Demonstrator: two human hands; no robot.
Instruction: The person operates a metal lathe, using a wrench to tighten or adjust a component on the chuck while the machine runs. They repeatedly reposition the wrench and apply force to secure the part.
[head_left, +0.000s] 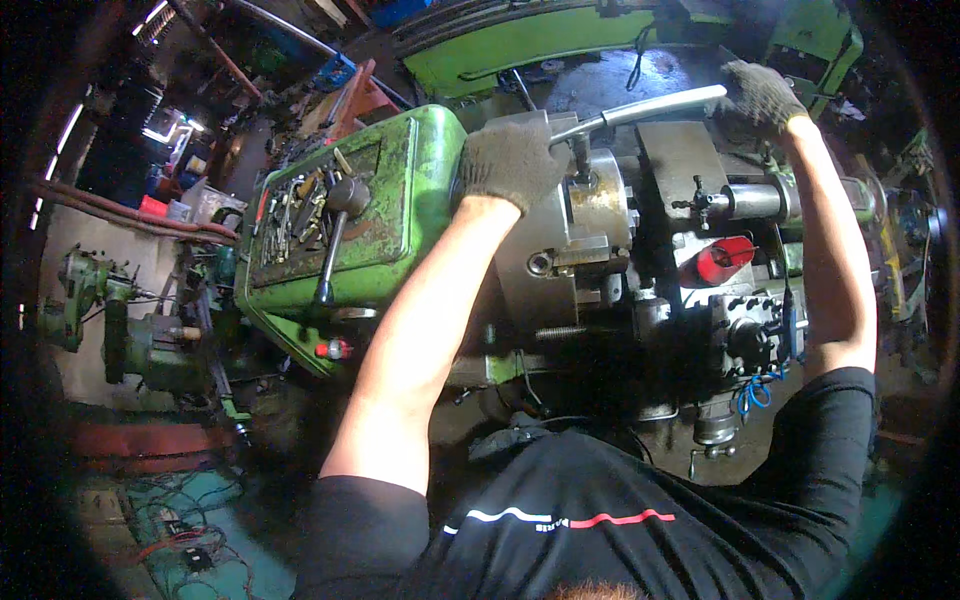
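My left hand [508, 162], in a dark knit glove, is closed around the near end of a chuck key's handle [565, 134], beside the rim of a large steel lathe chuck [540, 285]. The key's upright stem [582, 158] meets the chuck's stepped jaw part [600, 195]. A shiny metal pipe [665, 105] extends the handle to the right. By the pipe's far end is my gloved right hand [768, 95], open, its fingers pointing up and left; whether it touches the pipe is unclear. My left fingertips are hidden.
Left of the chuck stands the green headstock [425, 190], with loose wrenches and tools [300, 215] on top and a lever [332, 250]. To the right are a red cup-shaped object [725, 260], the tool post [748, 335] and a steel spindle [755, 200]. Another green machine [560, 48] lies behind.
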